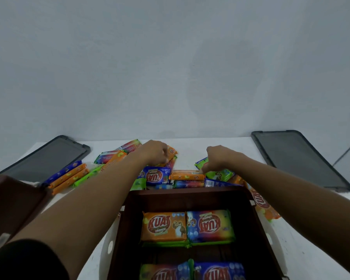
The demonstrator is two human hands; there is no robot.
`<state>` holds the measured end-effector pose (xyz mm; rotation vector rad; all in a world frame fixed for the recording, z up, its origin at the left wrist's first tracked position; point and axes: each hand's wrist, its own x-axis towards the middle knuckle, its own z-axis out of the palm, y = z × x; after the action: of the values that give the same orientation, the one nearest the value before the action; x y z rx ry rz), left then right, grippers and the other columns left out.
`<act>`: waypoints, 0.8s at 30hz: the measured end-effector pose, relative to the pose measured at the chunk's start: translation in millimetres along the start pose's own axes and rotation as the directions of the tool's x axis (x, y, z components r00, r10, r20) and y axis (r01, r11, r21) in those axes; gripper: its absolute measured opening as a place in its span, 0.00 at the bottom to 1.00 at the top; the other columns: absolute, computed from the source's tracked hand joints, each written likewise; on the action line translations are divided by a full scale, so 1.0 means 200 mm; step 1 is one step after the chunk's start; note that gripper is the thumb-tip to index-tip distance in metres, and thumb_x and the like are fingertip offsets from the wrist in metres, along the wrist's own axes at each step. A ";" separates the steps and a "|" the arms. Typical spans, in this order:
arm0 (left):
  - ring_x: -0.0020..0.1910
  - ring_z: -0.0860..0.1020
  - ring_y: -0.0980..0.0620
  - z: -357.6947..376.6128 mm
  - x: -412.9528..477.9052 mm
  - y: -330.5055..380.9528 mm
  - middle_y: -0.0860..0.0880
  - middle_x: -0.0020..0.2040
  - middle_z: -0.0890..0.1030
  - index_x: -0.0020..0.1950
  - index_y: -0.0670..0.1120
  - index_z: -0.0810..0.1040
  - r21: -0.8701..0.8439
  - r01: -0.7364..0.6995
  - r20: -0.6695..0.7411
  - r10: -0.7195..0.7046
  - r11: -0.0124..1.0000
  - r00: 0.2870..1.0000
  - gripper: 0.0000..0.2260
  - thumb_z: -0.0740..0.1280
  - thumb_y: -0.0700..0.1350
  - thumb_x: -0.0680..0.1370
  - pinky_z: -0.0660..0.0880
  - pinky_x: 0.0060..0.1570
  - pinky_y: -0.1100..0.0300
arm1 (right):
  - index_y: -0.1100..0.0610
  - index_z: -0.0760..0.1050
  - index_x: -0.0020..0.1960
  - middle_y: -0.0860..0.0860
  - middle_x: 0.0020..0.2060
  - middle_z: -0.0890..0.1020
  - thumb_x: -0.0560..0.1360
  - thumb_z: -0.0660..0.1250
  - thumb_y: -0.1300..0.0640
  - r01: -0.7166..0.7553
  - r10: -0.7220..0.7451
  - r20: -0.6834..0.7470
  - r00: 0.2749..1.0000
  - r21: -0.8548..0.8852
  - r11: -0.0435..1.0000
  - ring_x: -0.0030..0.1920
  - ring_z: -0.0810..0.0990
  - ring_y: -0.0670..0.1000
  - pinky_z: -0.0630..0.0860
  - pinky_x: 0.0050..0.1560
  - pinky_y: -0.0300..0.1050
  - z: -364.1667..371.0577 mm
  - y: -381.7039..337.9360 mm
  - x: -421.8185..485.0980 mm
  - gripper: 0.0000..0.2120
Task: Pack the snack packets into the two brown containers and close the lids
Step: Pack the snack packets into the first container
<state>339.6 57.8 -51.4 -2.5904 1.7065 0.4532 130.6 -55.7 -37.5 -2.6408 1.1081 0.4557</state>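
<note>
Nearest, the box [129, 229] stood open and part filled. Packed packets [164, 226] lay flat in a row across its middle, and a nearer row was cut off by the frame's lower edge, with bare floor between the rows. Left of the box, a second box [10, 201] showed only a corner, its inside hidden. Both arms reached over the box to the heap [158, 175] just beyond its far rim. The left hand [154, 152], beyond the heap and left of the box's middle, had its fingers curled round an orange packet [172, 152] whose end stuck out past the knuckles. The right hand [216, 158], beyond the box's far right corner, pointed curled fingers down where a crosswise packet [187, 176] met a green packet [220, 174]; I could not tell which it held, if either. The crosswise packet lay with its long axis along the far rim, nearer the right hand, so packing it likely meant drawing it straight back. More packets right of the box were partly hidden by its wall and the forearm. Farthest out, a left lid [47, 158] and a right lid [301, 158] lay flat, well apart from the box.
</note>
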 end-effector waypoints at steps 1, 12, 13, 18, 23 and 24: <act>0.59 0.76 0.47 0.01 0.01 0.00 0.47 0.64 0.79 0.64 0.51 0.79 0.012 0.005 0.003 -0.005 1.000 1.000 0.17 0.72 0.54 0.77 0.72 0.49 0.56 | 0.64 0.71 0.67 0.59 0.62 0.78 0.72 0.73 0.39 -0.004 0.004 -0.001 1.000 0.007 1.000 0.61 0.78 0.58 0.76 0.58 0.51 0.00 0.00 0.00 0.36; 0.57 0.77 0.42 0.05 0.02 0.02 0.40 0.61 0.77 0.68 0.44 0.66 -0.012 0.095 -0.045 -0.096 0.995 0.994 0.32 0.77 0.54 0.72 0.79 0.48 0.51 | 0.62 0.70 0.64 0.57 0.56 0.78 0.70 0.78 0.45 -0.028 0.030 -0.027 0.999 0.085 0.996 0.50 0.75 0.54 0.71 0.44 0.46 0.00 -0.02 0.00 0.32; 0.56 0.77 0.43 0.05 0.02 0.02 0.40 0.61 0.77 0.69 0.44 0.66 -0.023 0.093 -0.048 -0.094 0.995 0.994 0.33 0.77 0.55 0.71 0.80 0.49 0.50 | 0.62 0.69 0.63 0.57 0.54 0.78 0.70 0.78 0.46 -0.030 0.034 -0.040 0.999 0.091 0.995 0.49 0.74 0.54 0.71 0.43 0.46 0.01 -0.02 -0.01 0.32; 0.54 0.77 0.48 0.02 -0.01 0.05 0.46 0.61 0.76 0.70 0.47 0.70 -0.131 -0.003 -0.110 -0.011 0.991 0.994 0.32 0.76 0.55 0.71 0.79 0.53 0.50 | 0.58 0.64 0.55 0.53 0.45 0.74 0.66 0.79 0.48 -0.013 0.025 -0.120 0.993 0.103 0.995 0.45 0.76 0.54 0.70 0.33 0.44 0.04 -0.06 -0.02 0.30; 0.49 0.81 0.49 -0.09 -0.09 0.07 0.47 0.59 0.79 0.65 0.51 0.73 -0.333 -0.127 -0.077 0.108 0.934 0.991 0.25 0.76 0.51 0.71 0.82 0.48 0.50 | 0.58 0.67 0.60 0.55 0.49 0.77 0.66 0.79 0.49 0.132 -0.114 -0.215 0.970 0.075 0.988 0.46 0.75 0.53 0.70 0.37 0.45 -0.04 -0.09 -0.07 0.31; 0.48 0.82 0.49 -0.11 -0.12 0.07 0.47 0.57 0.81 0.63 0.52 0.75 -0.403 -0.130 -0.044 0.123 0.906 0.991 0.21 0.74 0.50 0.72 0.83 0.49 0.49 | 0.58 0.67 0.62 0.55 0.50 0.78 0.65 0.79 0.49 0.168 -0.146 -0.223 0.964 0.083 0.982 0.47 0.76 0.54 0.71 0.38 0.45 -0.06 -0.09 -0.08 0.32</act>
<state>323.6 70.0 -23.2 -2.7577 1.9802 0.8803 135.5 -36.1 -18.0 -2.7086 0.9394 0.0796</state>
